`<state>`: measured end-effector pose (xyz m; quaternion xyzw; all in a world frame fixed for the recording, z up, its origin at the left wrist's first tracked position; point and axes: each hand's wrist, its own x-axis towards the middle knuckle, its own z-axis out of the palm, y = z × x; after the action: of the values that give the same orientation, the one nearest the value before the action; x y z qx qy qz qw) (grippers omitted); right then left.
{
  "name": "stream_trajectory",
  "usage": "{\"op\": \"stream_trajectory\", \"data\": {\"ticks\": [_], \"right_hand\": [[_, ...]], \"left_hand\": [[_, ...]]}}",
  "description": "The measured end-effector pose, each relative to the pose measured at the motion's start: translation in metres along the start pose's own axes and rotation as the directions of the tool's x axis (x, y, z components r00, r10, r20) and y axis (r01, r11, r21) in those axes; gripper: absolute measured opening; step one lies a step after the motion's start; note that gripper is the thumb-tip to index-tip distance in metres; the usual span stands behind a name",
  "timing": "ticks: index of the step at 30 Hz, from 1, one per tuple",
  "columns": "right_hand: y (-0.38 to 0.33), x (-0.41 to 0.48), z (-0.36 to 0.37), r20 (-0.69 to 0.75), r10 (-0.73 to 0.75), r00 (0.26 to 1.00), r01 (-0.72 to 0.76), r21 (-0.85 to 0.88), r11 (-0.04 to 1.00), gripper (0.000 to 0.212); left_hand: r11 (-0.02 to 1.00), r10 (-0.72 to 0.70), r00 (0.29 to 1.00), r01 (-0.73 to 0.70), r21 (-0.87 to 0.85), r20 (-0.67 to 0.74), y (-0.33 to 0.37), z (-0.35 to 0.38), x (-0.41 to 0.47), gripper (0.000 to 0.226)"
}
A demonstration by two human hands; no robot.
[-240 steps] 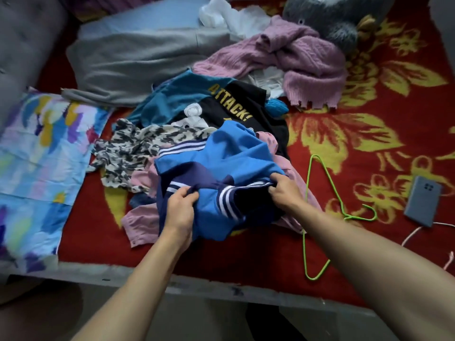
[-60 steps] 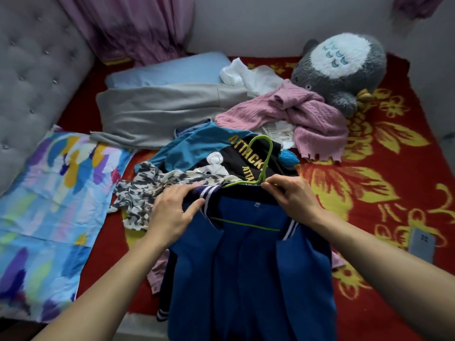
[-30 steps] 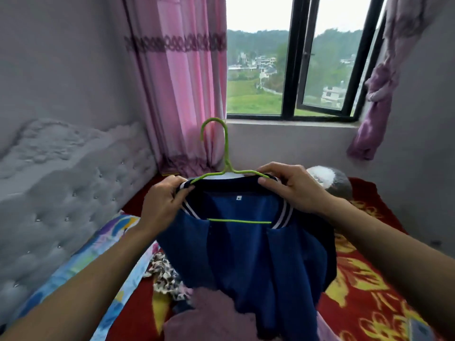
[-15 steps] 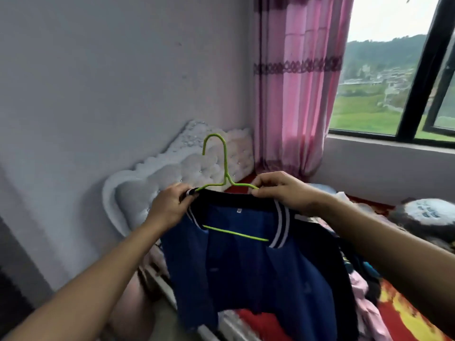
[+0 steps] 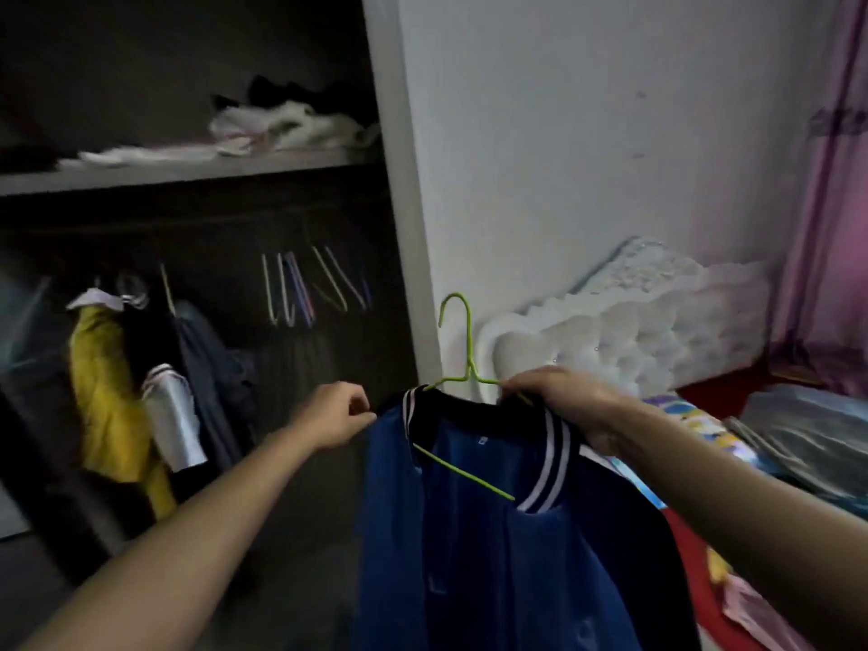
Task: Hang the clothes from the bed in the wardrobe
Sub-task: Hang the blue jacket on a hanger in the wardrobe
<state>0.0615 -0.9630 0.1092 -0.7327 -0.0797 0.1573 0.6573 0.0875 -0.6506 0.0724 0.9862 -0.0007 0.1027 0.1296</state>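
Indoors, a person held a blue jacket (image 5: 469,533) on a green hanger (image 5: 462,354) just right of the open wardrobe (image 5: 399,227), in front of its white side panel. The right hand (image 5: 559,399) was curled round the hanger's right arm and the striped collar; the left hand (image 5: 336,415), fingers curled, pinched the jacket's left shoulder at the wardrobe's edge. The hook pointed up, outside the wardrobe. Inside the wardrobe, empty hangers (image 5: 310,293) hung to the right and a yellow garment (image 5: 108,392) to the left, with pale cloth (image 5: 282,129) heaped on the shelf (image 5: 178,173) above. Right of the wardrobe stood a white padded headboard (image 5: 634,331) and the bed (image 5: 714,397)
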Motion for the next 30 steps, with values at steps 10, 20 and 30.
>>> {"op": "stream_trajectory", "data": {"ticks": [10, 20, 30], "right_hand": [[-0.063, 0.070, 0.195, 0.093, -0.048, 0.995, 0.055, -0.084, 0.995, 0.028], [-0.132, 0.220, 0.321, 0.051, -0.139, 0.989, 0.144, -0.114, 0.983, 0.016], [-0.228, 0.406, 0.410, 0.038, -0.314, 0.949, 0.317, -0.090, 0.944, 0.013]], "left_hand": [[0.965, -0.238, 0.969, 0.243, 0.094, -0.065, -0.171, -0.088, -0.047, 0.020], [0.919, -0.331, 0.932, 0.354, 0.176, -0.145, -0.284, -0.119, 0.006, 0.024], [0.902, -0.332, 0.881, 0.402, 0.160, -0.338, -0.376, -0.167, 0.104, 0.019]]}}
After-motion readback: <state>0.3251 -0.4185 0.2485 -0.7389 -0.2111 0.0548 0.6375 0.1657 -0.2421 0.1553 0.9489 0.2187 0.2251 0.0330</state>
